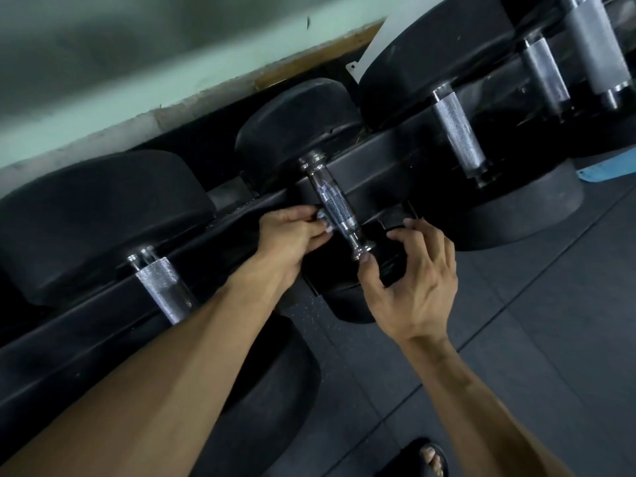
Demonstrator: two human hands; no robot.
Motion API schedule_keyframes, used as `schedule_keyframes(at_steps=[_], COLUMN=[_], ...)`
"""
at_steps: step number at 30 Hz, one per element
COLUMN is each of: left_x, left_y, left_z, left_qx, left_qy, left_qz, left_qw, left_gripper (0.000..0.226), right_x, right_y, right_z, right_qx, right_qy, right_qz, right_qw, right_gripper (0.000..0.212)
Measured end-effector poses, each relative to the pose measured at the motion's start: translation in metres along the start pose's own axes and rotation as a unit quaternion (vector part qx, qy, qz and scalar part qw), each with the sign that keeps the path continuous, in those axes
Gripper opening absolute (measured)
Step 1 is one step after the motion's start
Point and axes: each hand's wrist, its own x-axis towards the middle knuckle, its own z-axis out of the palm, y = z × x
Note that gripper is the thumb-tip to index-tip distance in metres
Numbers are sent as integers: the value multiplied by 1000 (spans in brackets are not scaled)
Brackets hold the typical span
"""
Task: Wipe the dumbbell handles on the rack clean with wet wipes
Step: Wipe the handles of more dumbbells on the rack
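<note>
A black dumbbell with a shiny knurled metal handle [335, 206] lies across the black rack [385, 156] in the middle of the view. My left hand [292, 235] pinches a small crumpled wet wipe [325, 220] against the left side of that handle, near its lower end. My right hand [416, 280] hovers on the other side, fingers loosely curled, thumb touching the handle's lower collar [361, 249] and fingertips near the near black weight head. It holds nothing.
More dumbbells sit on the rack: one handle at the left [165, 287], one at the right [459, 132], two further at top right [547, 77]. A pale green wall runs behind. Dark floor tiles and my sandalled foot [432, 459] lie below.
</note>
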Motion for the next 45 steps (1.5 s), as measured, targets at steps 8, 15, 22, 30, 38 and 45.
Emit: schedule_keyframes(at_steps=[8,15,22,30,38,45], left_x=[-13,-26,-20,-24,-30,-33], left_y=[-8,-17,-5,1,-4,-12], left_z=[7,7,12,8,12,15], left_qx=[45,160,50,-2,59,127], left_qy=[38,7,78,78,75,84], left_qz=[-11,-25,29,37,51,47], left_qw=[998,987,995,996,994,987], left_gripper=[27,20,25,23,25,27], right_x=[-2,0,0,-1,-1,-1], right_y=[-1,-2,-1,0,-2,0], right_z=[-1,-2,0,0,-1,0], right_qx=[-5,-9,-3,1,-2,-1], right_qy=[-4,-16,-15,-16,-18,-18], right_qz=[4,10,11,12,11,10], right_qw=[1000,1000,1000,1000,1000,1000], right_gripper=[48,48,47,47,47,47])
